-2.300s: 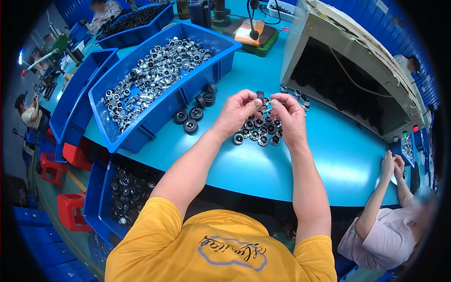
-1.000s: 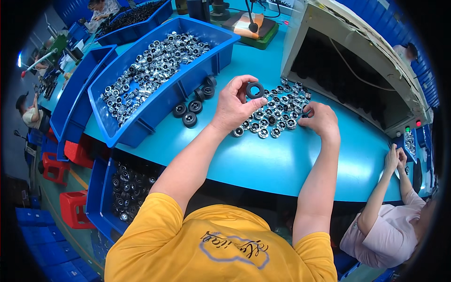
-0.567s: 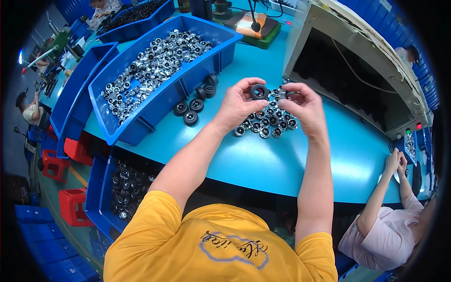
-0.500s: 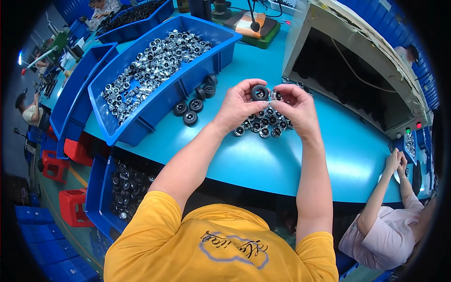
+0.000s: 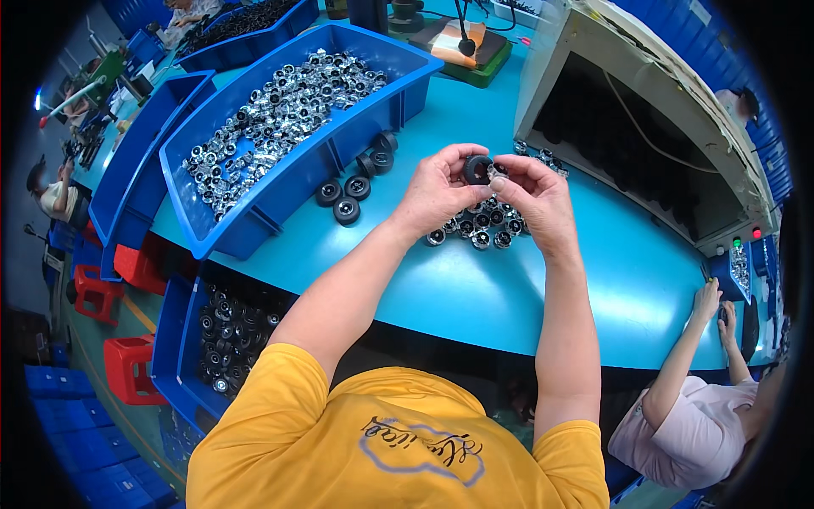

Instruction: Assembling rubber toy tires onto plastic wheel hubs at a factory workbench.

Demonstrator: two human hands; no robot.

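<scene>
A black rubber tyre [image 5: 476, 170] is pinched between the thumb and fingers of my left hand [image 5: 431, 193]. My right hand [image 5: 544, 208], fingers closed, holds a chrome wheel hub [image 5: 496, 172] up against the tyre's side; fingers partly cover both, so how far the hub sits in the tyre cannot be told. Just beyond and below my hands, a pile of loose chrome hubs [image 5: 482, 222] lies on the turquoise table [image 5: 424, 284]. Left of my left hand stand several black wheels [image 5: 346, 209] with hubs in them.
A large blue bin [image 5: 222, 242] of chrome hubs stands on the table at left. Below it, another blue bin [image 5: 174, 339] holds black wheels. A box-shaped machine [image 5: 543, 81] rises at the back right. Red stools [image 5: 131, 369] are at left; a co-worker's hands [image 5: 706, 299] are at right.
The tyre has turned in my left hand, and my right hand has brought the hub in against it. At right, the co-worker's hands have moved apart.
</scene>
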